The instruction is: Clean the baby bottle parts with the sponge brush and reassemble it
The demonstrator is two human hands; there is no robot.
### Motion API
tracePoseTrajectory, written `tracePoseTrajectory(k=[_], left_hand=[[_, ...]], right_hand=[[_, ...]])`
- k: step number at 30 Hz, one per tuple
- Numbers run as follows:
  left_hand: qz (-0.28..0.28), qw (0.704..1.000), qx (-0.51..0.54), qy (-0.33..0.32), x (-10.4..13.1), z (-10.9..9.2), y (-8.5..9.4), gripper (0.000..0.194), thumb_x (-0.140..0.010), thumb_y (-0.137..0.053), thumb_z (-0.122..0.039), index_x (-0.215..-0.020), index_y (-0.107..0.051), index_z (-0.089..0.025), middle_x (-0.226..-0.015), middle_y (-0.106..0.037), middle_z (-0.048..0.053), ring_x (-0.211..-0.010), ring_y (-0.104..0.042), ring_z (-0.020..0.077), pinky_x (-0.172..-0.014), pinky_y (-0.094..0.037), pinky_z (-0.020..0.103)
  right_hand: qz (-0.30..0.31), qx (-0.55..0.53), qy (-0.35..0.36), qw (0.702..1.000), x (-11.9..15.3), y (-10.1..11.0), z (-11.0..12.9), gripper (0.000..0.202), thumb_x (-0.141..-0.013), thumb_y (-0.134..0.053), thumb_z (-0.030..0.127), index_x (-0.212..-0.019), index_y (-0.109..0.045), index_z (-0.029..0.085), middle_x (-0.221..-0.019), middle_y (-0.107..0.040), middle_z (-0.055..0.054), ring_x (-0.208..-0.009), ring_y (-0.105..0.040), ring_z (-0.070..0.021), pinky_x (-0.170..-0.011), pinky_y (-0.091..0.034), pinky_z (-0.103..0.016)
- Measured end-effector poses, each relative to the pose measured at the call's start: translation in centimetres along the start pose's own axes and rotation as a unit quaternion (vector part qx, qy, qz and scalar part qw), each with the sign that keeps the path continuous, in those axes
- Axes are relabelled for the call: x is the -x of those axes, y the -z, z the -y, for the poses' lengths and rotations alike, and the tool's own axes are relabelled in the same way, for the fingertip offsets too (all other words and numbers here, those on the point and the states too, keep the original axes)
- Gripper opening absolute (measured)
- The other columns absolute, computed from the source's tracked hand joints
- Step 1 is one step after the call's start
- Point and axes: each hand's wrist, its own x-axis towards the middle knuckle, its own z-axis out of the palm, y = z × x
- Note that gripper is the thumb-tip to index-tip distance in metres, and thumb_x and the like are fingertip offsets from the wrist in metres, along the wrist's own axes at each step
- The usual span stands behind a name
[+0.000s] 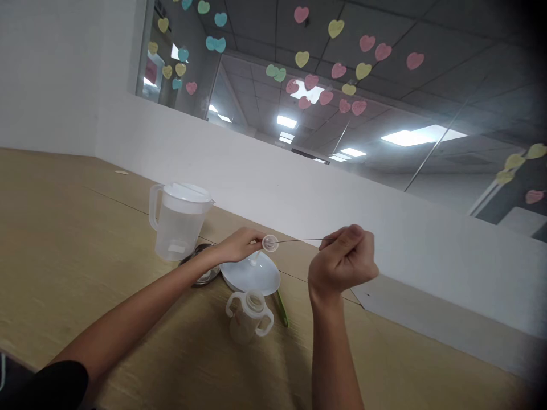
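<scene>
My left hand [245, 244] pinches a small round clear piece [270, 243] above a white bowl [256, 276]. My right hand [344, 259], closed in a fist, grips a thin dark stick [299, 241] whose far end reaches the round piece. Whether that end goes inside the piece is too small to tell. Below the bowl stands an open, translucent two-handled bottle [247, 324]. A green utensil [282, 308] lies beside the bowl, partly under its rim.
A translucent pitcher with a white lid [182, 219] stands left of the bowl. Between them is a metal dish [207, 276], partly behind my left forearm. The wooden table [171, 353] meets a white wall [239, 188] beneath a window.
</scene>
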Motion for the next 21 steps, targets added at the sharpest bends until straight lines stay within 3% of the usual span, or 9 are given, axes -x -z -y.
tracePoseTrajectory(k=[6,12,21], left_hand=[[0.000,1.000,0.002,-0.005,0.11,-0.03,0.21,0.028,-0.084,-0.041,-0.030,-0.068,-0.057,-0.013,-0.068,-0.055,-0.001,-0.070,-0.048,0.0139,-0.065,-0.035,0.021],[0.008,1.000,0.006,-0.014,0.15,-0.26,0.13,0.027,-0.083,-0.041,-0.028,-0.068,-0.057,-0.013,-0.068,-0.055,-0.002,-0.067,-0.047,0.0130,-0.063,-0.033,0.021],[-0.013,0.999,0.039,0.009,0.25,-0.39,0.36,0.026,-0.082,-0.044,-0.029,-0.082,-0.064,-0.013,-0.082,-0.065,0.002,-0.080,-0.056,0.0176,-0.072,-0.040,0.024]], right_hand=[[-0.018,0.002,0.029,0.999,0.09,-0.27,-0.50,0.045,-0.097,-0.027,0.039,-0.058,-0.040,0.020,-0.041,-0.040,0.005,-0.036,-0.041,-0.0083,-0.041,-0.031,-0.020],[-0.049,-0.029,-0.003,0.998,-0.02,-0.18,-0.35,0.043,-0.096,-0.028,0.040,-0.059,-0.038,0.021,-0.044,-0.037,0.005,-0.034,-0.041,-0.0086,-0.039,-0.029,-0.021],[-0.025,-0.041,-0.012,0.999,-0.06,-0.24,-0.51,0.044,-0.096,-0.029,0.041,-0.058,-0.038,0.021,-0.045,-0.038,0.004,-0.034,-0.040,-0.0089,-0.037,-0.028,-0.022]])
